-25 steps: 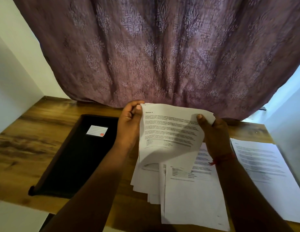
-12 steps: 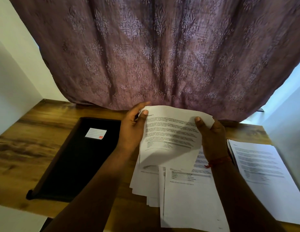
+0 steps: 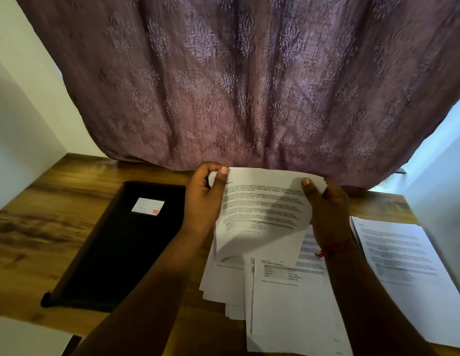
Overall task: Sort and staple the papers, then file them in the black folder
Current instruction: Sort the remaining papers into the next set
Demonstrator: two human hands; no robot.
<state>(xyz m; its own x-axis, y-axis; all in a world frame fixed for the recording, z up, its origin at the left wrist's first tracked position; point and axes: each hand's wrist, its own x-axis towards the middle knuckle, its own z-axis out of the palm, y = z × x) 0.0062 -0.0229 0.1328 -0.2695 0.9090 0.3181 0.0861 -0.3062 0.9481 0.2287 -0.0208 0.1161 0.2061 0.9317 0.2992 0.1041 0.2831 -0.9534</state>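
**Still sorting: one sheet raised for a look**

Overhead, a purple curtain (image 3: 249, 80) fills the top half of the frame, hanging down to the wooden bench (image 3: 44, 227). The black folder (image 3: 126, 242) lies closed at centre left, a white label on its cover. A separate pile (image 3: 408, 273) sits at the right edge, and a loose, fanned stack (image 3: 288, 304) lies at lower centre, under the arms.

Above that stack, both hands hold a printed sheet (image 3: 262, 211) by its top corners. The left hand (image 3: 203, 201) pinches the upper left corner with curled fingers; the right hand (image 3: 326, 209) grips the upper right, thumb on the face. The sheet bows and droops toward the stack.

This looks like the sorting step, the heading being read. Next, the sheet likely needs placing on its matching pile. No stapler is in view.
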